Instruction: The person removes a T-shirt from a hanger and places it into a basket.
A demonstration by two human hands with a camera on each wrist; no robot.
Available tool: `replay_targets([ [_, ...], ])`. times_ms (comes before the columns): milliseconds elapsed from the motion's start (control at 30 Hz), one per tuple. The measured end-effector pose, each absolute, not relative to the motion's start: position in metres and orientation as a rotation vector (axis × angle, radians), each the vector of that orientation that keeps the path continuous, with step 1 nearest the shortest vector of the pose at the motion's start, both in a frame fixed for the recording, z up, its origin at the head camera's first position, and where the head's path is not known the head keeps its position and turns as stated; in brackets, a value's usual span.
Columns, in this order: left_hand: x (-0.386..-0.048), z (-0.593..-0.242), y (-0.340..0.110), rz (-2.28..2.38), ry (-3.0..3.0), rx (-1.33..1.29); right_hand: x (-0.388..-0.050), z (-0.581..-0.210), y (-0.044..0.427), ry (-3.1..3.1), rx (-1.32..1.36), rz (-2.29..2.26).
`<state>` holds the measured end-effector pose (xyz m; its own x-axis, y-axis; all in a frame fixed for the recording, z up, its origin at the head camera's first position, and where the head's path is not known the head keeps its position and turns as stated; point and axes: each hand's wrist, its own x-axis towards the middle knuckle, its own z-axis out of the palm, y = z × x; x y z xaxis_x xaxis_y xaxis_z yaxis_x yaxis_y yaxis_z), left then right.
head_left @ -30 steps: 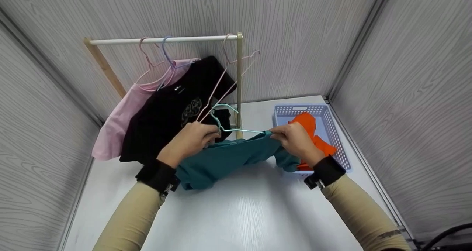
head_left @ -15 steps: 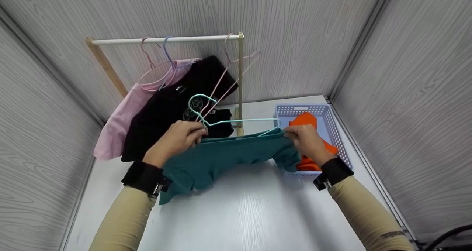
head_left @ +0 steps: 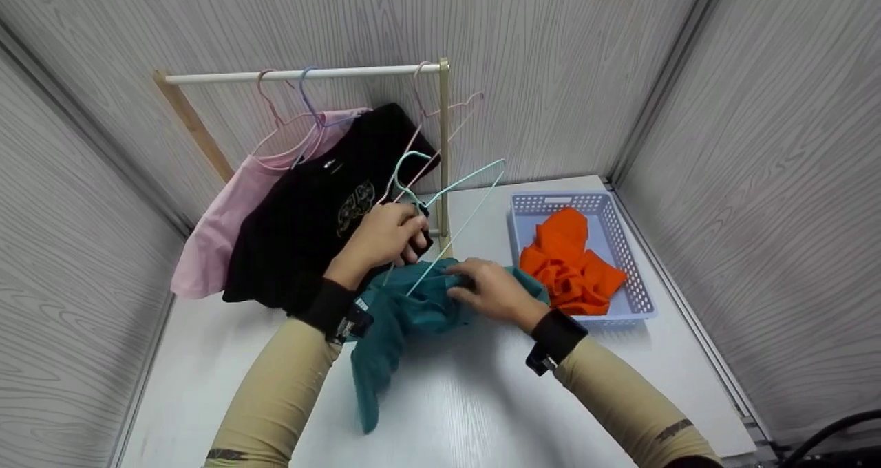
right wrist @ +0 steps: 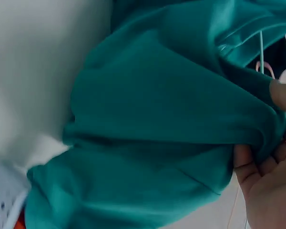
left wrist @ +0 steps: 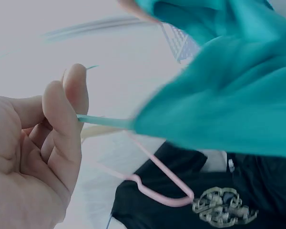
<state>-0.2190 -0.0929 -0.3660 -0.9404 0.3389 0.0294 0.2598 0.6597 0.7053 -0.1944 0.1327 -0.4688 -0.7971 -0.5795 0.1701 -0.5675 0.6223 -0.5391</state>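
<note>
My left hand [head_left: 385, 237] holds a mint-green wire hanger [head_left: 468, 177] just below its hook. The hanger is tilted, its right corner raised in the open above a teal T-shirt [head_left: 427, 303]. Its lower bar runs down into the shirt, and its left end is hidden by cloth and hand. In the left wrist view, the curled fingers [left wrist: 62, 124] grip the thin hanger wire [left wrist: 107, 121] beside the blurred shirt. My right hand [head_left: 492, 289] pinches the bunched shirt; in the right wrist view, thumb and fingers close on a fold of teal cloth [right wrist: 171, 109].
Behind the hands stands a clothes rack with a white rail [head_left: 358, 72]. A pink shirt [head_left: 217, 241], a black T-shirt [head_left: 296, 227] and a bare pink hanger [head_left: 418, 100] hang from it. At right, a blue plastic basket [head_left: 630, 265] holds orange clothing [head_left: 571, 265].
The hanger's right end has come up out of the teal shirt's neckline and now tilts upward. My right hand has moved left and down, and the stretched shirt has slumped into folds.
</note>
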Motion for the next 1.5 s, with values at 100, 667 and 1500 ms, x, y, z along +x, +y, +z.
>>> replay_targets([
  [100, -0.225, -0.368, -0.083, 1.142, 2.807, 0.483, -0.186, -0.479, 0.112, 2.724, -1.103, -0.857],
  [667, -0.240, -0.366, -0.078, 1.333, 2.567, 0.357, -0.161, -0.505, 0.089, 2.490, -1.377, -0.673],
  [1500, -0.240, -0.331, -0.198, 0.567, 2.602, 0.072, -0.182, -0.533, 0.194, 2.506, -0.785, -0.766],
])
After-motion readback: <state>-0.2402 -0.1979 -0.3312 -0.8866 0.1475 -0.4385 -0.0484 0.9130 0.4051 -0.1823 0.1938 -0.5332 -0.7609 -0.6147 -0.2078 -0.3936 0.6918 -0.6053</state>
